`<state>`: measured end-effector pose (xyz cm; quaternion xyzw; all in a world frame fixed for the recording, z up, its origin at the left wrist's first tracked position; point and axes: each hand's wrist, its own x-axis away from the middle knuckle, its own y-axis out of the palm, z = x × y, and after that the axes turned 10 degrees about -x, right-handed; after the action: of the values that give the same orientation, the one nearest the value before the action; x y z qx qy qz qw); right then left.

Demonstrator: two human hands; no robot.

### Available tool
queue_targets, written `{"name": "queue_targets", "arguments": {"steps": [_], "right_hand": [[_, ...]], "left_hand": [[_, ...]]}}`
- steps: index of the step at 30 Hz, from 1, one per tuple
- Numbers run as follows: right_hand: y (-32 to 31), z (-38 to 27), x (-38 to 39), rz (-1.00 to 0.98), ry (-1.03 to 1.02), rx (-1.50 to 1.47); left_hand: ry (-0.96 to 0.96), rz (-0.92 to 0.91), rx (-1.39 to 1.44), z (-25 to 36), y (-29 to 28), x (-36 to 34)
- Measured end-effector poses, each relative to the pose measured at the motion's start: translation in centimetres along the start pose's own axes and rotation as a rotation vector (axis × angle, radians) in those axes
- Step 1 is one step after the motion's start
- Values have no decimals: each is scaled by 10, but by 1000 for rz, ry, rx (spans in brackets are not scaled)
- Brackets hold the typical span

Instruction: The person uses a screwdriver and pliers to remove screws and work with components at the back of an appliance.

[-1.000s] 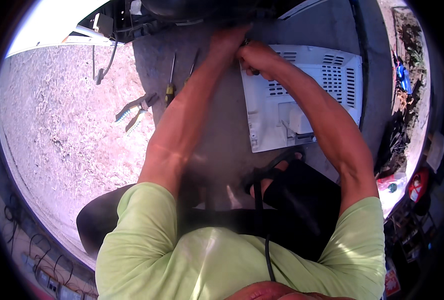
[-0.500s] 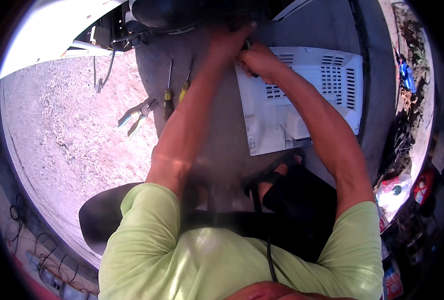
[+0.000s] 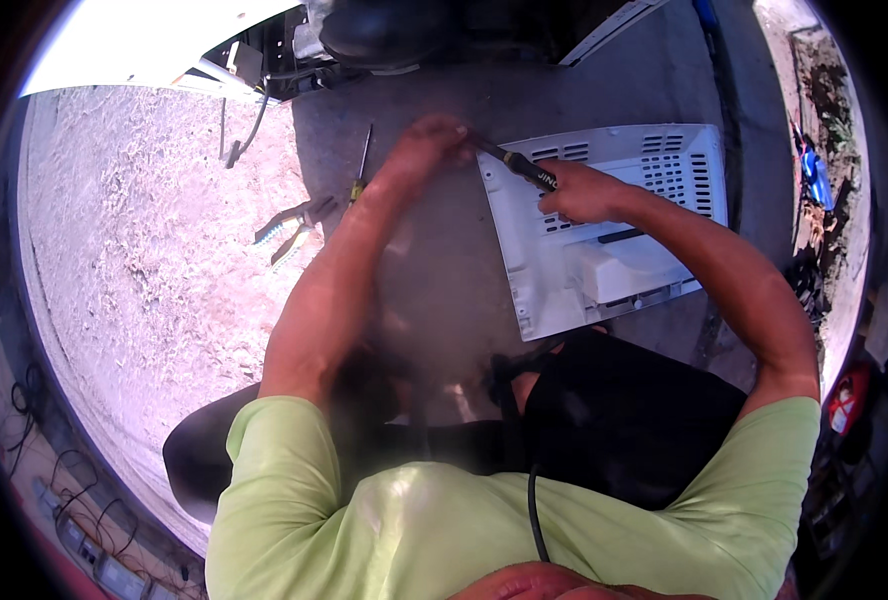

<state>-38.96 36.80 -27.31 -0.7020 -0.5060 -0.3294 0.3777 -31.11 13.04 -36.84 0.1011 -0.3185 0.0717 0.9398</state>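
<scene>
Right hand point(image 3: 579, 192) seemingly around screwdriver point(image 3: 512, 160)

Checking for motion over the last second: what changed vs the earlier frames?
Both hands drew back toward the person from the dark machine up top. The left hand and right hand now hold a dark-handled tool over the white vented panel. The panel, the pliers and the screwdriver on the ground stayed put.
</scene>
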Motion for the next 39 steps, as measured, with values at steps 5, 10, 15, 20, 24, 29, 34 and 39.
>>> {"name": "queue_targets", "arguments": {"steps": [5,10,15,20,24,29,34,39], "right_hand": [[7,-18,-1,-36,-128,152],[6,-27,9,-204,83,-130],[13,-23,8,-188,85,-283],[23,-32,1,-160,71,-266],[31,-28,-5,-163,78,-264],[36,-26,-16,-223,67,-253],[37,-25,-14,-224,69,-251],[37,-31,-13,-210,64,-228]], "left_hand": [[-103,-97,-250,11,-50,3],[-116,30,-840,26,-109,-3],[409,-111,-1243,5,-173,-10],[466,7,-1464,-9,-181,-9],[911,-83,-1914,-2,-199,-11],[53,-143,-1242,10,-191,0],[-205,-28,-910,9,-174,11],[478,-262,-1763,-23,-236,-24]]}}
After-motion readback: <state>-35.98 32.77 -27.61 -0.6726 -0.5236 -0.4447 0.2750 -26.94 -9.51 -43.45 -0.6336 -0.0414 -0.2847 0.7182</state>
